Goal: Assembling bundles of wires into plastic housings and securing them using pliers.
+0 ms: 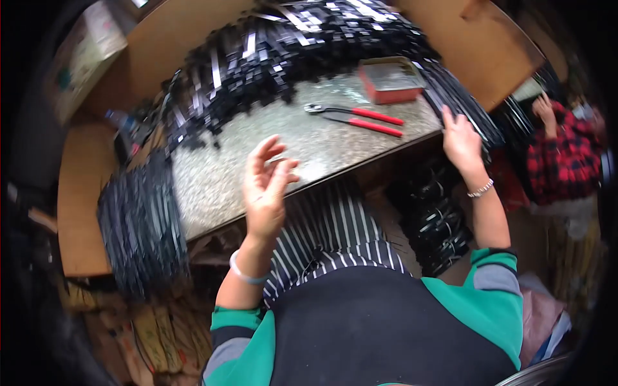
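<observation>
My left hand (265,186) is raised over the near edge of the speckled table (212,186), its fingers loosely bent and apart, with nothing in it. To the right, my right hand (463,143) reaches to a row of long black strips (460,96) at the table's right end. Its fingers are stretched out and touch or nearly touch those strips; slight blur hides the exact contact. Between the two hands lie pliers with red handles (376,121), jaws toward the left. Behind them stands a shallow red box (394,94).
A big heap of shiny black strips (257,71) fills the back of the table. Another thick stack of strips (141,219) hangs at the left end. Tied black bundles (438,225) lie below on the right. A person in a red checked shirt (560,154) works at far right.
</observation>
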The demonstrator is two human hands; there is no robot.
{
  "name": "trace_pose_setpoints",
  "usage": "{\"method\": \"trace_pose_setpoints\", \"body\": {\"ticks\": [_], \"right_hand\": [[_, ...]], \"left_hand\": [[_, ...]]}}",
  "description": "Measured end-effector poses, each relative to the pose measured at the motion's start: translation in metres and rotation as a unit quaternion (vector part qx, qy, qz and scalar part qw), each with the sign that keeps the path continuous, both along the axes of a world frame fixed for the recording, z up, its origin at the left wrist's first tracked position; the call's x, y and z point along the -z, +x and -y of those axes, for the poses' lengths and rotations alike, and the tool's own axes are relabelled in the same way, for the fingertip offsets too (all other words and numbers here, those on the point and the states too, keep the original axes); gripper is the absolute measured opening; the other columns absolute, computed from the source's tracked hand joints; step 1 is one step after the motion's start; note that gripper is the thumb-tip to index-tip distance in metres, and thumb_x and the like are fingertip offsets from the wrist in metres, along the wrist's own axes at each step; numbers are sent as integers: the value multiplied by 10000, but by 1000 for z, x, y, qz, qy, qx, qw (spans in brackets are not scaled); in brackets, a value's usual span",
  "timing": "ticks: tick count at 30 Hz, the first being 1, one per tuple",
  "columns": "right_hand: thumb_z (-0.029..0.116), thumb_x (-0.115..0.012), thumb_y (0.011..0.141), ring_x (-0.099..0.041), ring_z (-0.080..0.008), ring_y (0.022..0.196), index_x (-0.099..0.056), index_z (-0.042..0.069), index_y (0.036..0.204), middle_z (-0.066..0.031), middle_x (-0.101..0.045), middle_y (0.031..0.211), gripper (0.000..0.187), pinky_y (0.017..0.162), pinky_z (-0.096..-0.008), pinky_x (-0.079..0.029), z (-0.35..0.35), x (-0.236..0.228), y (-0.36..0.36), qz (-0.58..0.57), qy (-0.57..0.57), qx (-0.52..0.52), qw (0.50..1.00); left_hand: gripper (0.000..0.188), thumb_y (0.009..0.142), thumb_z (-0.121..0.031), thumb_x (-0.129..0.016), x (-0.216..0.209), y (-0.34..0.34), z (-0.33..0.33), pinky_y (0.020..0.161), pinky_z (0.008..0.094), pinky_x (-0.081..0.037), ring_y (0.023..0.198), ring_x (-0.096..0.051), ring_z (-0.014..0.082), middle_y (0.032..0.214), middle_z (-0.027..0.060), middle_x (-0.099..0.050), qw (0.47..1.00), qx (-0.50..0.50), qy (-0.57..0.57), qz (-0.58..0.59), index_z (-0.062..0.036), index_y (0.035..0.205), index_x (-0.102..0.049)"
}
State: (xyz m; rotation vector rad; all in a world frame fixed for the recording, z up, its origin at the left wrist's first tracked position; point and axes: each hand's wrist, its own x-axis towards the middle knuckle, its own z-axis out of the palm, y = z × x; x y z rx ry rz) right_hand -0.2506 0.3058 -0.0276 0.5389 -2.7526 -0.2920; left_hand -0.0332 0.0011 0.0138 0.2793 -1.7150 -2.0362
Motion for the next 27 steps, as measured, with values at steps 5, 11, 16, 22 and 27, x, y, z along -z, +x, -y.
{"method": "trace_pose_setpoints", "body": {"ticks": [5, 11, 16, 22, 27], "right_hand": [[354, -504, 861, -452, -320, 1034, -358, 346, 1334, -116, -462, 1121, 495, 783, -502, -428, -27, 13, -35, -105, 83, 59, 989], [354, -516, 866, -485, -294, 957, -304, 411, 1344, -85, -439, 1069, 525, 675, -499, -467, -52, 34, -72, -79, 125, 86, 985], [361, -508, 873, -479, -309, 1030, -263, 376, 1370, -96, -440, 1192, 554, 745, -532, -449, -52, 29, -76, -37, 121, 101, 987], [333, -530, 870, -503, -298, 1033, -413, 174, 1313, -107, -506, 1186, 484, 825, -448, -430, -7, -9, -24, -68, -51, -14, 996], [217, -581, 841, -504, -292, 1014, -543, 54, 1156, -124, -562, 1093, 357, 872, -391, -397, 80, -26, 58, 36, -186, -220, 957]], "left_hand": [[373, 870, -95, -550, 19, -6, -1, 718, 239, -474, 899, -566, 131, 1126, 95, -497, 998, 49, -44, -18, -55, 1229, -457], [353, 851, -135, -586, 26, 15, 25, 725, 259, -477, 876, -538, 114, 1061, 73, -502, 994, 22, -111, 10, -48, 1181, -495], [275, 800, -191, -563, 24, 35, 120, 841, 388, -438, 960, -521, 288, 1003, 182, -525, 827, -182, -509, 153, -48, 1035, -570], [494, 784, -239, -612, 16, 77, 254, 966, 398, -387, 1180, -413, 316, 1246, 196, -428, 596, -315, -469, 570, 35, 1176, -487], [623, 750, -260, -647, 11, 68, 269, 996, 384, -363, 1223, -373, 323, 1302, 208, -384, 612, -305, -416, 600, 48, 1237, -412]]}}
